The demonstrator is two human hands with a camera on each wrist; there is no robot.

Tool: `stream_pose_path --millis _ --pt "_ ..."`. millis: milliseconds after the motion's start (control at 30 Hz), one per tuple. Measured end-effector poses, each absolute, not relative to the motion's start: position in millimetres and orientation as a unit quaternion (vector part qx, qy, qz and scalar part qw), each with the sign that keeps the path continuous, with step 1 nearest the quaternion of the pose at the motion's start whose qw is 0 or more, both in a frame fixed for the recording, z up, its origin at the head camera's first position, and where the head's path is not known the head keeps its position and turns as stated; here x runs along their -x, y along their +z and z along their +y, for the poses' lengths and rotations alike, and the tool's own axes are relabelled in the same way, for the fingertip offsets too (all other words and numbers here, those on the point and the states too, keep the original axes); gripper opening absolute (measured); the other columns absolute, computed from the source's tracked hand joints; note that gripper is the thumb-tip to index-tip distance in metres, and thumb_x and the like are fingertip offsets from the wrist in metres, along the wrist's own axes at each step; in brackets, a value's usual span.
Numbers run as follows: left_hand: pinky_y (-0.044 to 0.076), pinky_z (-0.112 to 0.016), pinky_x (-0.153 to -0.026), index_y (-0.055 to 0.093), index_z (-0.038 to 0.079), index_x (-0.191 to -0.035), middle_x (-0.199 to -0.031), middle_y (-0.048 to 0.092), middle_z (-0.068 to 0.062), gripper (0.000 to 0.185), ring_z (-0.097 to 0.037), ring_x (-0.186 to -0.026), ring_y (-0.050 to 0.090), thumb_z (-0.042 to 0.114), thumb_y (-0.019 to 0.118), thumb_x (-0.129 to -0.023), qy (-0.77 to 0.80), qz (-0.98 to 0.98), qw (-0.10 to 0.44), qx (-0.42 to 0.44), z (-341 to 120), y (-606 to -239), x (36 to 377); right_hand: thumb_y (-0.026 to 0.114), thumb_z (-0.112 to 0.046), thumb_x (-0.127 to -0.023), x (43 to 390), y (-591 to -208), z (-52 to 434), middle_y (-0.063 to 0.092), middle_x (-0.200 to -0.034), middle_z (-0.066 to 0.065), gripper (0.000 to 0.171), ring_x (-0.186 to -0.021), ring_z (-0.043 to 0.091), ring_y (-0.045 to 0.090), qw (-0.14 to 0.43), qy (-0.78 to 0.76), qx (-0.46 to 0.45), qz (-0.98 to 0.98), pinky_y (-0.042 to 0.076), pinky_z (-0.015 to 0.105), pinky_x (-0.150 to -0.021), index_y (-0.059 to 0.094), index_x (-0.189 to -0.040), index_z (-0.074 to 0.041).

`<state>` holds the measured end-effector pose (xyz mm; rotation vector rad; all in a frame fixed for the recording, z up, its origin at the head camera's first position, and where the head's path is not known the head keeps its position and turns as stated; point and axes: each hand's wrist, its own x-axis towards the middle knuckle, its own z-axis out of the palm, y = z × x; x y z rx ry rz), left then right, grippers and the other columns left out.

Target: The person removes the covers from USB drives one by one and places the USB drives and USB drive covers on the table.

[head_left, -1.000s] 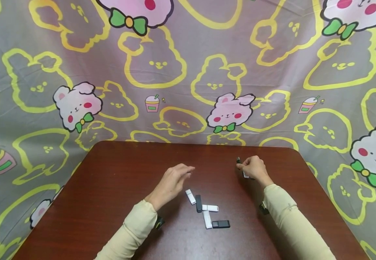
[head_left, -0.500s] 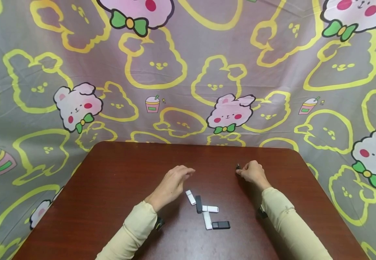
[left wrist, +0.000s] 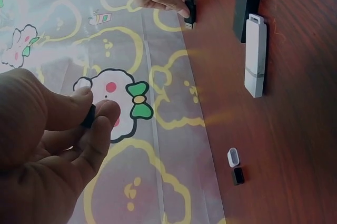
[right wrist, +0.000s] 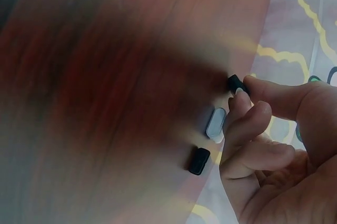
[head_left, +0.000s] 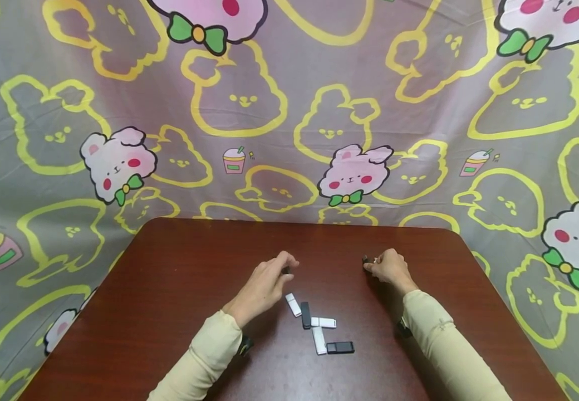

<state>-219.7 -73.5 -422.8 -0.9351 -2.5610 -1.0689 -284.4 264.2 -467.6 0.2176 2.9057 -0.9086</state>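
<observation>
Near the centre of the head view, the left hand (head_left: 259, 285) pinches a small black cap (left wrist: 89, 117) between thumb and fingers, and the left wrist view shows that cap at left of centre, held up off the table (head_left: 189, 267). Right of centre in the head view, the right hand (head_left: 391, 270) has its thumb and fingertips clamped on a small black piece (right wrist: 237, 84), which sits at centre right of the right wrist view; how much of it the fingers hide, I cannot tell. Just below it there, a white piece (right wrist: 216, 123) and a black block (right wrist: 199, 162) stand in a row. At lower right of the left wrist view, a white cap (left wrist: 233, 157) lies just beside a dark cap (left wrist: 238, 176). Three white sticks (head_left: 319, 340) and two black sticks (head_left: 340, 347) form a zigzag at lower centre of the head view.
</observation>
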Motion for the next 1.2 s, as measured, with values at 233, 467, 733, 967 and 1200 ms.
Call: stream_pose_path --millis 233,467,733,967,1200 --pt "0.058 -0.040 -0.086 0.058 0.007 -0.100 -0.127 0.072 -0.014 0.009 -0.028 -0.113 0.072 0.000 0.064 -0.096 -0.355 -0.873 0.113 0.314 -72.6 -425.1 219.7 0.073 -0.029 -0.091 283.3 -468.1 264.9 0.069 -0.060 0.006 0.037 -0.052 0.015 0.062 0.046 -0.294 -0.079 0.952 0.044 0.029 -0.052 0.069 -0.065 -0.004" --pt "0.057 -0.042 -0.088 0.064 0.008 -0.097 -0.128 0.071 -0.014 0.008 -0.027 -0.108 0.072 0.002 0.068 -0.094 -0.342 -0.876 0.120 0.318 -72.4 -423.3 218.4 0.074 -0.033 -0.090 282.0 -465.0 266.2 0.060 -0.058 -0.001 0.039 -0.060 0.020 0.058 0.039 -0.277 -0.097 0.955 0.041 0.031 -0.051 0.062 -0.059 -0.012" --pt "0.058 -0.030 -0.083 0.072 0.009 -0.100 -0.103 0.069 -0.003 0.009 -0.016 -0.095 0.069 0.003 0.070 -0.094 -0.340 -0.866 0.136 0.340 -74.4 -423.2 218.3 0.066 -0.027 -0.094 267.8 -456.2 264.4 0.075 -0.097 0.017 0.024 -0.080 0.034 0.067 0.011 -0.224 -0.064 0.972 0.047 0.040 -0.057 0.076 -0.103 -0.007" --pt "0.053 -0.022 -0.072 0.077 0.012 -0.102 -0.096 0.069 -0.003 0.013 -0.012 -0.081 0.064 0.006 0.074 -0.091 -0.333 -0.868 0.134 0.343 -73.3 -422.6 219.3 0.052 -0.027 -0.102 246.4 -456.8 252.6 0.064 -0.130 0.032 0.042 -0.102 0.052 0.067 0.068 -0.156 -0.001 0.985 0.055 0.057 -0.068 0.063 -0.137 -0.006" --pt "0.057 -0.026 -0.073 0.071 0.008 -0.103 -0.094 0.075 -0.005 0.020 -0.016 -0.082 0.070 0.007 0.080 -0.085 -0.345 -0.878 0.116 0.310 -68.9 -422.3 219.6 0.048 -0.029 -0.103 237.5 -458.1 250.9 0.063 -0.131 0.032 0.041 -0.107 0.053 0.065 0.089 -0.139 -0.008 0.986 0.054 0.060 -0.071 0.062 -0.137 -0.013"
